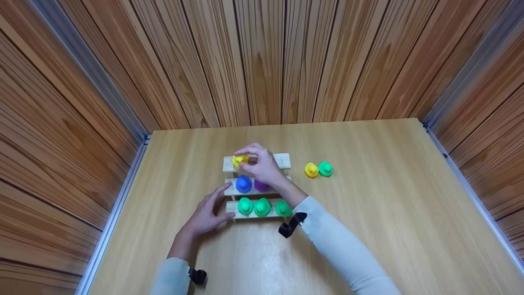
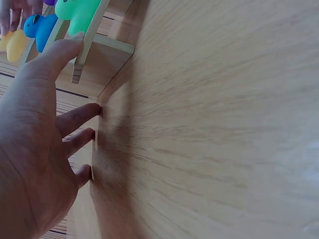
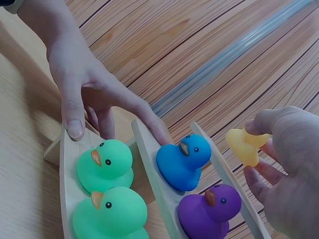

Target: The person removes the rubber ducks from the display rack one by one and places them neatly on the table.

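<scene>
A three-step wooden rack (image 1: 282,161) stands on the table. My right hand (image 1: 262,164) pinches a yellow rubber duck (image 1: 239,160) between thumb and fingers at the left end of the top step. On the middle step sit a blue duck (image 1: 243,184) and a purple duck (image 1: 260,185), the purple one partly hidden by my right wrist. Several green ducks (image 1: 262,207) line the bottom step. Beside the rack's left end is my left hand (image 1: 208,215), its fingers spread; in the right wrist view its thumb (image 3: 75,127) touches the bottom step's end.
Right of the rack, a loose yellow duck (image 1: 311,169) and a loose green duck (image 1: 326,168) sit side by side on the table (image 1: 380,196). Wood-plank walls (image 1: 262,61) with metal corner posts enclose the table at the back and sides.
</scene>
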`<state>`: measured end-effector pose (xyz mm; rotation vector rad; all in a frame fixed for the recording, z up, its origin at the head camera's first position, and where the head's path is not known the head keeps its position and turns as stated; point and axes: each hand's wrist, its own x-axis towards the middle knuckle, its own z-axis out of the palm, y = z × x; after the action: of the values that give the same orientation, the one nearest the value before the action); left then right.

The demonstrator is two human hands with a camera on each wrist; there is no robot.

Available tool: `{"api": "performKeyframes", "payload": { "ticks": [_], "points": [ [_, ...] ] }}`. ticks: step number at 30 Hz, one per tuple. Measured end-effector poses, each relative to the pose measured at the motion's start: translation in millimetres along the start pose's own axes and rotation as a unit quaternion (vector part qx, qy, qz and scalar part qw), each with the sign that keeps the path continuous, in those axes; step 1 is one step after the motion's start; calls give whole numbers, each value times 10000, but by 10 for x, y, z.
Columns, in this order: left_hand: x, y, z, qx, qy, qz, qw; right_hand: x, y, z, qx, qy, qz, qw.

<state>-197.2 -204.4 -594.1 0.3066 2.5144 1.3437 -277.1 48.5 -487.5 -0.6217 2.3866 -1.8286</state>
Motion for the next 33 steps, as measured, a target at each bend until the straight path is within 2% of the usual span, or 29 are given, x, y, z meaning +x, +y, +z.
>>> {"api": "performKeyframes", "payload": {
  "ticks": [9, 18, 26, 33],
  "points": [
    [28, 6, 15, -18, 15, 40, 10000, -92, -68, -184, -47, 175, -136, 9997],
    [12, 4, 4, -27, 41, 41, 10000, -130, -52, -356, -67, 345, -97, 9993],
    [14, 6, -9, -3, 40, -79, 10000, -140, -40, -428, -165, 446, -9, 9989],
    [-5, 19, 11, 57, 69, -34, 10000, -168, -10, -492, -210, 562, -37, 9982]
  ]
}}
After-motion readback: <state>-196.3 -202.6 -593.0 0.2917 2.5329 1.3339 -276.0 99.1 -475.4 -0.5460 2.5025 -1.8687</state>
